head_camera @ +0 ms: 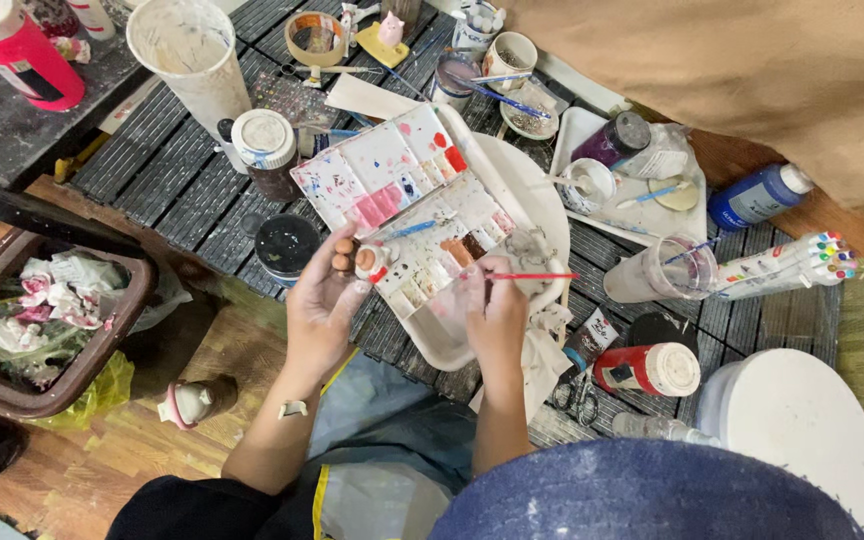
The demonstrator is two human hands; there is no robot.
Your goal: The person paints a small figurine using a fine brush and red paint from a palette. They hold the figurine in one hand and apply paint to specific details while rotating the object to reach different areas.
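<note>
My left hand point(324, 300) holds a small clay figure point(370, 262), white and orange, at its fingertips, just left of the paint palette point(404, 190). My right hand point(497, 310) grips a thin red-handled paintbrush point(532, 277) that lies nearly level, its handle pointing right and its tip at the palette's lower wells. The palette is a white rectangular tray smeared with pink, red and brown paint, resting on a white round plate point(532, 190). A blue brush point(407, 231) lies across the palette.
A brown bin of crumpled paper point(42, 320) stands at left. Paint bottles, red point(647, 369) and blue point(757, 196), marker pens point(802, 262), a water cup point(677, 270), a white bucket point(192, 55), jars and a white round lid point(802, 425) crowd the slatted table.
</note>
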